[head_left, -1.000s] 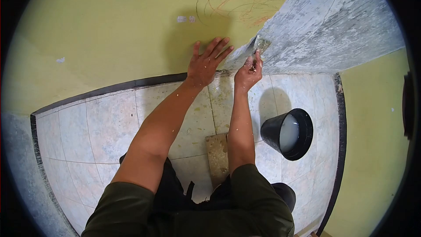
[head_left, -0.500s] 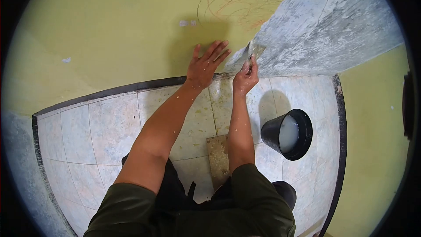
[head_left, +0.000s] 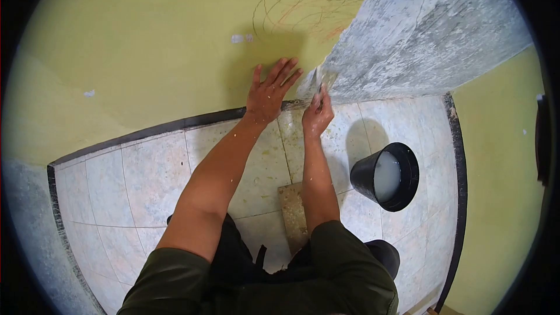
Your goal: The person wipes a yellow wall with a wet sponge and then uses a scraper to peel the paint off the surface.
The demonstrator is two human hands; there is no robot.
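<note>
My left hand [head_left: 269,94] lies with its fingers spread against the yellow-green painted wall [head_left: 157,46], just above the dark skirting. Pale flecks stick to its skin and forearm. To its right, my right hand [head_left: 318,116] is closed around a scraper [head_left: 328,79], a flat-bladed tool whose blade meets the wall at the edge of the paint. Right of the blade the wall is bare grey plaster [head_left: 396,41], with scrape marks across it. The scraper's handle is mostly hidden in my fingers.
A black bucket [head_left: 363,174] of cloudy whitish liquid [head_left: 387,176] stands on the tiled floor [head_left: 151,181], right of my right forearm. Paint flakes are scattered below the wall. A speckled board [head_left: 293,213] lies between my legs. Crayon-like scribbles [head_left: 309,0] mark the upper wall.
My right hand and the scraper have moved slightly left and down along the paint edge, nearer my left hand. My left hand stays on the wall. The whole view has shifted a little.
</note>
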